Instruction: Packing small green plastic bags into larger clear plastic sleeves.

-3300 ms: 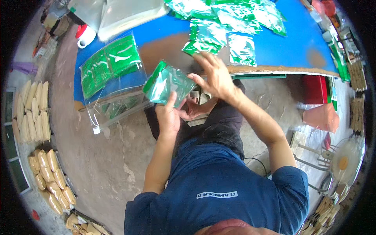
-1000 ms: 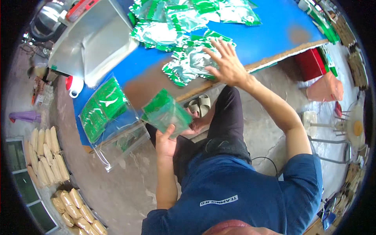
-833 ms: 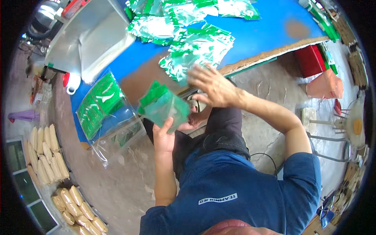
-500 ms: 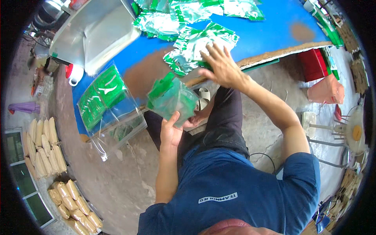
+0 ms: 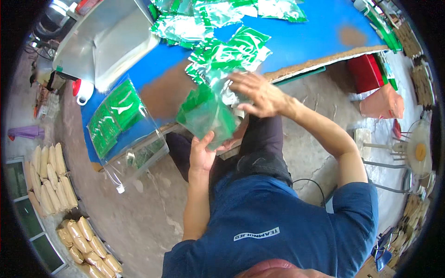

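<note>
Left hand (image 5: 202, 155) grips green-and-clear packets (image 5: 218, 118) at the blue counter's (image 5: 315, 41) near edge, right hand (image 5: 259, 95) over the near end of loose shiny packets (image 5: 232, 51), larger clear bag (image 5: 116, 116) with green contents lying leftward near a red-and-white mug (image 5: 84, 91).

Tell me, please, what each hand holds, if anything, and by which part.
The left hand holds green packets by their near edge; for the right hand, I cannot tell.

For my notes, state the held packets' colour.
Packets in the left hand: green and see-through, head view.
</note>
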A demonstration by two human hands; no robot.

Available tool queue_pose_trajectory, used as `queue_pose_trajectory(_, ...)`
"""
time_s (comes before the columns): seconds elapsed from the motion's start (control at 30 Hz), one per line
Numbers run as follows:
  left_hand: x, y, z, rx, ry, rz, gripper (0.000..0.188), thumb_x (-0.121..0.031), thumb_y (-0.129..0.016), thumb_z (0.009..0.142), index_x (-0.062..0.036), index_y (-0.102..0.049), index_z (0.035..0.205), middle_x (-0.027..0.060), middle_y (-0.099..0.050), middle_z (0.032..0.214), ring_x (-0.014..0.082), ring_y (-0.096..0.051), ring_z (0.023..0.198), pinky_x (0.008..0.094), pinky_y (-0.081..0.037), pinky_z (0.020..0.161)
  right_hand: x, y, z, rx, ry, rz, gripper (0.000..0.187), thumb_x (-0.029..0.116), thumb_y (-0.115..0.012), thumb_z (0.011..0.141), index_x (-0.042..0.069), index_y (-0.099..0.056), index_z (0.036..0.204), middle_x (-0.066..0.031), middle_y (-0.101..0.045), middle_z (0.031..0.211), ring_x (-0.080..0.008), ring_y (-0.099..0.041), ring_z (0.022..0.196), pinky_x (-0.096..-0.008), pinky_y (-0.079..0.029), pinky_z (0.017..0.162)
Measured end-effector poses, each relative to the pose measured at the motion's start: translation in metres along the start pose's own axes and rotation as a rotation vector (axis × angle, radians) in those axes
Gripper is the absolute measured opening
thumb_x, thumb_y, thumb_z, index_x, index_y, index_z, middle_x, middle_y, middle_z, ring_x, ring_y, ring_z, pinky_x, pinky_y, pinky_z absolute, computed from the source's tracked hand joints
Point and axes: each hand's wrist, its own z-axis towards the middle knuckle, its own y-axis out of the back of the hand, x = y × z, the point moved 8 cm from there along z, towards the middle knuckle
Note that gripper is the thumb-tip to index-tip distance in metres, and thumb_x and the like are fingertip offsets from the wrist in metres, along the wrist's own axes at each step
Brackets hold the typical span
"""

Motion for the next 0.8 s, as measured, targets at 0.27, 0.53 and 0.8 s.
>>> queue_pose_trajectory(0.27, -0.001, 0.027, 0.0, -0.077, -0.034, 0.024, 0.049, -0.007, -0.068, 0.09, -0.0025, -0.052, 0.135, 0.0086, -0.061, 0.129, 0.0254, -0.056, 0.123, 0.045, -0.043, 0.108, -0.014, 0.031, 0.043, -0.324, -0.148, -0.135, 0.073, 0.051, -0.065, 0.089, -0.001, -0.048, 0.138, -0.0266, -0.047, 0.143, -0.0437, -0.041, 0.136, -0.0497, -0.033, 0.114)
queue_pose_trajectory(0.53, -0.003, 0.036, -0.032, 0.05, -0.061, -0.407, 0.078, -0.011, -0.08, 0.078, -0.0045, -0.042, 0.146, 0.0148, -0.049, 0.147, 0.0343, -0.041, 0.14, 0.0579, -0.023, 0.122, 0.038, 0.005, 0.023, -0.551, -0.278, 0.54, 0.018, 0.007, -0.065, 0.093, 0.002, -0.058, 0.109, -0.0122, -0.067, 0.09, -0.0313, -0.067, 0.084, -0.0344, -0.054, 0.075)
queue_pose_trajectory(0.8, -0.005, 0.05, -0.016, -0.116, -0.157, -0.185, 0.057, -0.015, -0.07, 0.09, -0.0039, -0.046, 0.141, 0.0093, -0.058, 0.134, 0.0259, -0.054, 0.126, 0.0451, -0.039, 0.112, -0.021, 0.06, 0.029, -0.594, -0.396, 0.001, 0.044, 0.033, -0.074, 0.088, 0.002, -0.062, 0.116, -0.0215, -0.066, 0.104, -0.0387, -0.064, 0.096, -0.0444, -0.052, 0.083)
